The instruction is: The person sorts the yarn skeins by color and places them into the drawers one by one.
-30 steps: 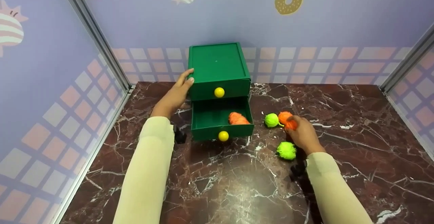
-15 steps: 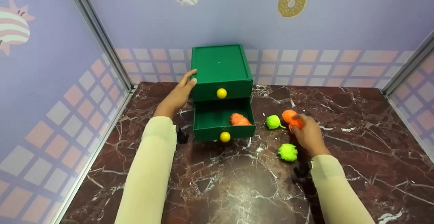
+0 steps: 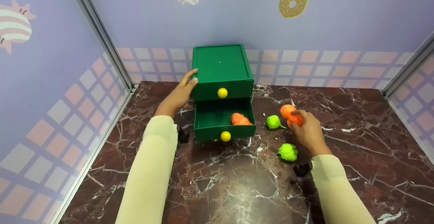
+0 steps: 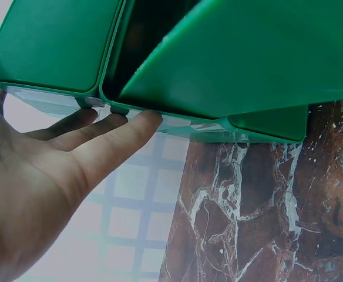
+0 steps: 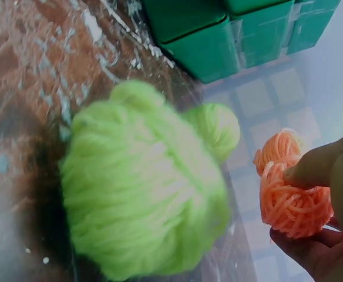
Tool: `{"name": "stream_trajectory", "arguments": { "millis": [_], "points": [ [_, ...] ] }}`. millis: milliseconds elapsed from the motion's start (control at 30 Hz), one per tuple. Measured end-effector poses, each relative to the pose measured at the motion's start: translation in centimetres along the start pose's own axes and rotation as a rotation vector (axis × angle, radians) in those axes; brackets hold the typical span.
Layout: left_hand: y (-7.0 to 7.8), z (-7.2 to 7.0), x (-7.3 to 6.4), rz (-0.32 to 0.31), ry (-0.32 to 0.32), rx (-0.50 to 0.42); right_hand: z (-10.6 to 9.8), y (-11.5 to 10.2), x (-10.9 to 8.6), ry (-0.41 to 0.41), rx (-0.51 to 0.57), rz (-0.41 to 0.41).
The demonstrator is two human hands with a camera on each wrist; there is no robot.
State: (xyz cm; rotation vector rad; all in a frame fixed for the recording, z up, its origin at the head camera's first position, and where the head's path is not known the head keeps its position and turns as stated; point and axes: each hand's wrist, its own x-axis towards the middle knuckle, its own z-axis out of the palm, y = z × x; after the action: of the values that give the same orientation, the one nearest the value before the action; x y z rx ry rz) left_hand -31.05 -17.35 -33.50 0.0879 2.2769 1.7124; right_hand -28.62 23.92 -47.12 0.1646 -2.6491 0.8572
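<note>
My right hand (image 3: 309,130) pinches an orange yarn ball (image 5: 295,202) between thumb and fingers. A second orange yarn lump (image 3: 287,110) sits against its far side. Left of them on the table lies a small green yarn ball (image 3: 273,122) with a loose tail. A fluffier green yarn ball (image 3: 288,152) lies nearer, beside the right wrist. My left hand (image 3: 178,96) rests on the left side of a green drawer cabinet (image 3: 220,62), its extended fingers touching the side wall in the left wrist view. The pulled-out lower drawer (image 3: 212,117) holds an orange yarn bundle (image 3: 240,119) at its right.
The upper drawer with a yellow knob (image 3: 222,93) is closed. Another yellow knob (image 3: 225,136) sticks out from the lower drawer's front. A patterned back wall (image 3: 339,23) stands close behind the cabinet, and side walls flank the marble-patterned table (image 3: 230,186).
The right hand has drawn the orange yarn rightward, away from the small green ball, and the far orange lump has shifted up in view. The left hand stays on the cabinet.
</note>
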Motion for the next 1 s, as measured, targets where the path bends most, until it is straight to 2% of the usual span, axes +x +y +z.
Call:
{"name": "stream_trajectory", "arguments": {
  "millis": [100,200,400,500,833,1000],
  "points": [
    [0.4,0.1,-0.4,0.005,0.0,0.018,-0.2,-0.4,0.0,-0.002,0.001,-0.002],
    [0.3,0.1,-0.2,0.009,-0.001,0.024,-0.3,-0.6,-0.1,0.002,0.001,-0.013],
    [-1.6,-0.3,1.5,0.027,0.026,0.009,-0.4,-1.3,-0.2,0.023,0.021,-0.041],
    [-2.0,-0.3,1.8,0.035,0.033,0.005,-0.5,-1.7,-0.3,0.025,0.036,-0.042],
    [-2.0,-0.2,1.6,0.018,0.037,0.02,-1.0,-2.8,-0.5,0.017,0.057,-0.061],
    [-1.1,-0.1,0.8,0.016,0.018,0.0,-1.3,-3.5,-0.4,0.025,0.063,-0.078]
  ]
}}
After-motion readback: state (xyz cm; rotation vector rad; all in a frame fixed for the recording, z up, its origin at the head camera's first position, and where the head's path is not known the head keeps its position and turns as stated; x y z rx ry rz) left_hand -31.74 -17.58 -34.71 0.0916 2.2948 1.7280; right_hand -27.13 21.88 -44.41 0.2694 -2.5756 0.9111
